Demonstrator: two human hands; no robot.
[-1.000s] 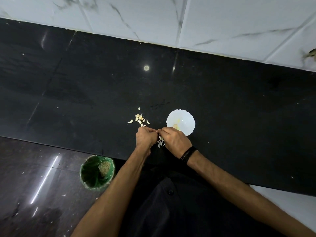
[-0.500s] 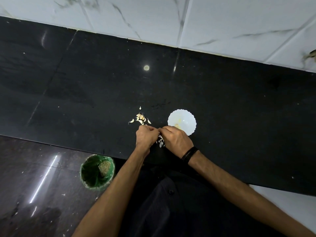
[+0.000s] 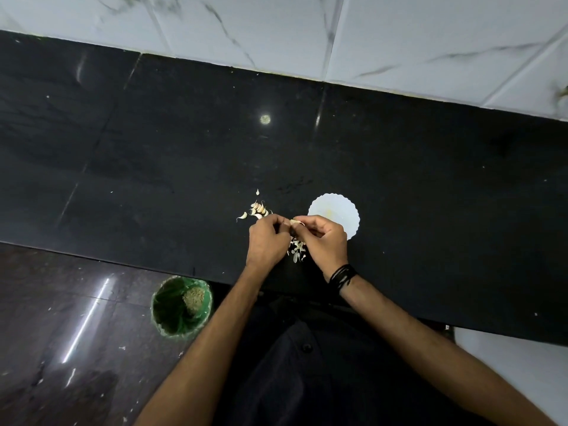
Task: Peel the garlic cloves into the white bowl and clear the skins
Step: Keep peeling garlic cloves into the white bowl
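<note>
The left hand (image 3: 266,241) and right hand (image 3: 322,241) pinch one garlic clove (image 3: 295,222) between them, just near the white bowl (image 3: 344,210); unpeeled cloves (image 3: 258,209) lie beyond the left hand, skins (image 3: 297,249) below.

Black polished counter (image 3: 153,133), white marble-veined wall tiles (image 3: 276,29), dark glossy floor (image 3: 46,333), light glints.

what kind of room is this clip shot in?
Most likely a home kitchen. A polished black stone counter runs along a white marble-look tiled wall, loose garlic cloves lie beside a scalloped white bowl, and a green-lined waste bin stands on the floor below.
</note>
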